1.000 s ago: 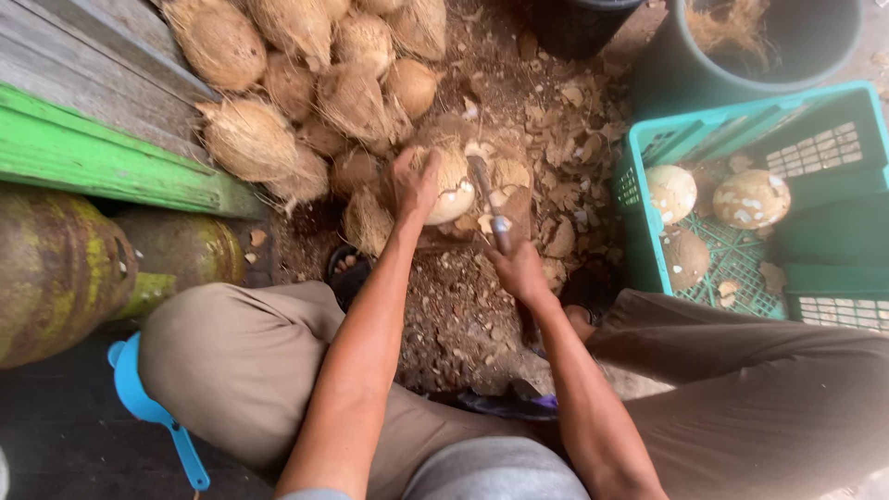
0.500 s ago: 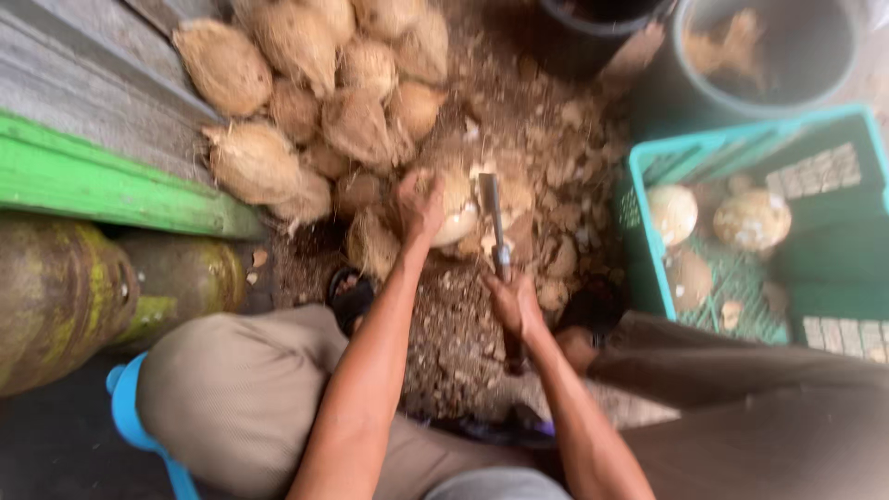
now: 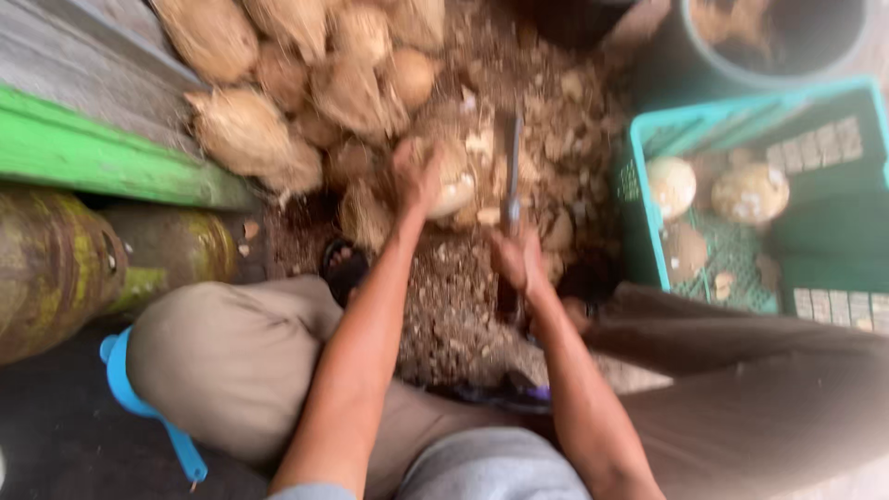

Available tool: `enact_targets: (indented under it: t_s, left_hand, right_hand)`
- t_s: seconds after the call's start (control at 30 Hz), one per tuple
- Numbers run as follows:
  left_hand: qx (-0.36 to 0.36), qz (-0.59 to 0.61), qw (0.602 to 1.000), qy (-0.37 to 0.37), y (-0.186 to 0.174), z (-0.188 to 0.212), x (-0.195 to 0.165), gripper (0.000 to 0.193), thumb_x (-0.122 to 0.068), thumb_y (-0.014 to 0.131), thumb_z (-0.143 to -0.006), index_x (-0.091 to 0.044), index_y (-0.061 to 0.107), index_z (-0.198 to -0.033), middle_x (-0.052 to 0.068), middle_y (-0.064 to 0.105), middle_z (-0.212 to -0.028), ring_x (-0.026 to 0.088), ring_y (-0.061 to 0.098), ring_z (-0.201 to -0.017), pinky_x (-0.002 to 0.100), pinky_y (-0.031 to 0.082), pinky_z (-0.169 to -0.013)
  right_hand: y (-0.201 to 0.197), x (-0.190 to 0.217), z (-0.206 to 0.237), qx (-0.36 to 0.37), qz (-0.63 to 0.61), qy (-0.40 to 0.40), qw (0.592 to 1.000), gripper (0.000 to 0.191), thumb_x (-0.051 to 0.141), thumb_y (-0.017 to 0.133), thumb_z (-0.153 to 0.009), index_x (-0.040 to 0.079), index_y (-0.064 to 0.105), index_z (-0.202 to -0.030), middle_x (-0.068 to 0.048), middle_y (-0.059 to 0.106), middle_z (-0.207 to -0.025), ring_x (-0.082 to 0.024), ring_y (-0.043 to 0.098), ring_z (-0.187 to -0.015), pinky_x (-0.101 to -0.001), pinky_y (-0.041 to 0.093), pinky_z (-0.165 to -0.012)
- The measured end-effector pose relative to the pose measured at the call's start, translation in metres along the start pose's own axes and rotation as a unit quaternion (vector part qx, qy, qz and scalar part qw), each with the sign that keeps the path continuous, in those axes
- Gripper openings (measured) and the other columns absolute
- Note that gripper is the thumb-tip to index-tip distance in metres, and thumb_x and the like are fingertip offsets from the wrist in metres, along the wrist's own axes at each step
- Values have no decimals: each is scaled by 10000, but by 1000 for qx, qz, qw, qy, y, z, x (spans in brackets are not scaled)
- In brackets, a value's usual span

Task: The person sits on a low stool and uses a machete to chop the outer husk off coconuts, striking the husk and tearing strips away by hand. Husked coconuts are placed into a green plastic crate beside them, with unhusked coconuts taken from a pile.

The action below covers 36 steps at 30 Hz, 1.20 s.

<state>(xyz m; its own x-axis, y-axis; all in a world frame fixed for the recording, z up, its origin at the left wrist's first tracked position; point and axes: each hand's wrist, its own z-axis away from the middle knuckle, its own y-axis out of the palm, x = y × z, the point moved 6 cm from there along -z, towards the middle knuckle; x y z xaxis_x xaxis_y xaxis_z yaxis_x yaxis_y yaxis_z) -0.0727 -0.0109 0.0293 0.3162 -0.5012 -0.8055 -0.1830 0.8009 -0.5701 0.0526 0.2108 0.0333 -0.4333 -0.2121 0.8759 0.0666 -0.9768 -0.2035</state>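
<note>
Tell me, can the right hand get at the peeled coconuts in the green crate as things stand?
Probably yes, but not straight away. The crate sits just right of the right hand, open-topped, with nothing between them. But that hand is gripping a blade, which it would likely have to set down before taking a peeled coconut.

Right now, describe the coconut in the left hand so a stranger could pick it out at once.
Start at the teal plastic crate on the right, then look left across the ground littered with husk chips to the pile of brown husked coconuts. At the pile's near edge, the left hand grips one coconut. Unlike its shaggy brown neighbours, its exposed side is pale and smooth, right beside the upright blade in the right hand.
</note>
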Motion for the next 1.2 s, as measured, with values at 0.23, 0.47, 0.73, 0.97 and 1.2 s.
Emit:
enact_targets:
  t_s: [0.23, 0.47, 0.73, 0.97, 1.2]
  left_hand:
    - [-74, -110, 991, 37, -6, -16, 4, 668, -728, 697, -883, -130, 742, -1177, 129, 690, -1127, 316, 606, -975, 594, 454, -795]
    - [52, -93, 992, -71, 0, -20, 6, 714, -710, 561, -847, -196, 657, -1332, 113, 748, -1034, 224, 664, -744, 374, 483, -572]
    - [35, -60, 997, -25, 2, -20, 4, 637, -678, 580, -909, -149, 728, -1231, 115, 749, -1137, 249, 683, -971, 422, 493, -802]
    - [47, -91, 992, -68, -1, -16, 4, 704, -700, 572, -877, -162, 655, -1324, 139, 654, -1284, 308, 625, -1127, 486, 505, -862]
    - [43, -60, 995, -73, -13, -2, -19, 670, -602, 612, -859, -109, 646, -1311, 144, 654, -1184, 286, 638, -1002, 437, 512, -796]
  right_hand:
    - [-14, -2, -1, -32, 163, 39, 985, 261, 326, 615, -1044, 71, 577, -1079, -25, 575, -776, -104, 530, -588, -277, 504, -484]
    - [-42, 65, 22, -55, -67, -132, 987, 116, 213, 588, -1001, 138, 534, -932, 16, 594, -671, -79, 496, -465, -257, 424, -387]
    - [24, 32, 21, -2, 49, -45, 998, 374, 236, 618, -1058, 148, 479, -722, 39, 470, -593, -58, 409, -434, -241, 364, -340]
    - [-2, 41, 16, -100, -95, -227, 964, 415, 251, 636, -1031, 132, 437, -687, 9, 453, -564, -90, 410, -426, -336, 365, -329]
    - [19, 29, 11, -29, 95, -49, 994, 229, 296, 580, -1035, 218, 552, -821, 22, 491, -585, -93, 419, -461, -333, 412, -415]
